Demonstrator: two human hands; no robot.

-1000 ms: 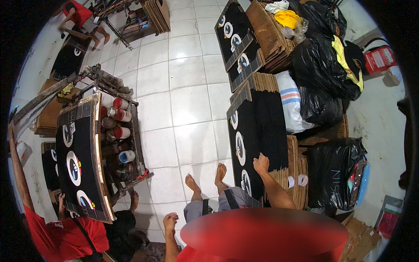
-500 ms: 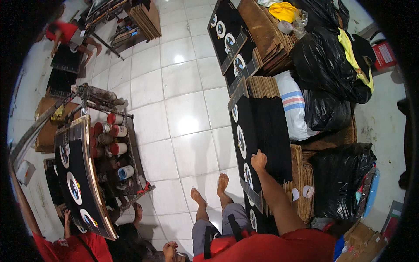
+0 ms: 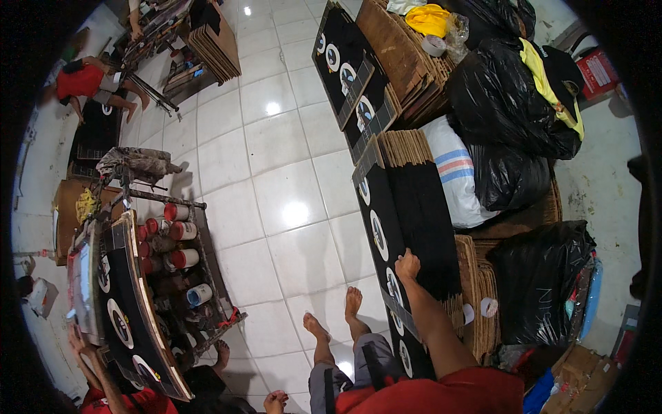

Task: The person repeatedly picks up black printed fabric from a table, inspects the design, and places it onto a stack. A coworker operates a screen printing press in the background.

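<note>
My right hand [image 3: 408, 265], its fingers curled in, rests on the inner side of a long black cloth-covered board [image 3: 376, 207] with round white printed motifs. Whether the fingertips grip anything there cannot be made out. Beside that board, under the same hand's reach, runs a stack of black cloth-covered boards [image 3: 424, 207] with bare brown ends. My left hand [image 3: 276, 402] hangs low at the bottom edge, partly cut off, its fingers loosely bent and apart with nothing visible in them.
A metal rack with paint pots [image 3: 183, 231] stands left, a printed black board [image 3: 121, 321] on its side. Co-workers' arms [image 3: 96, 366] and a co-worker in red [image 3: 79, 81] are left. Black bags [image 3: 541, 286], a white sack [image 3: 452, 172] and brown boards [image 3: 483, 303] line the right.
My right hand has stayed on the black boards, its fingers now more curled. The view has shifted slightly. At the left, a co-worker's hands now hold a framed screen above the printed board.
</note>
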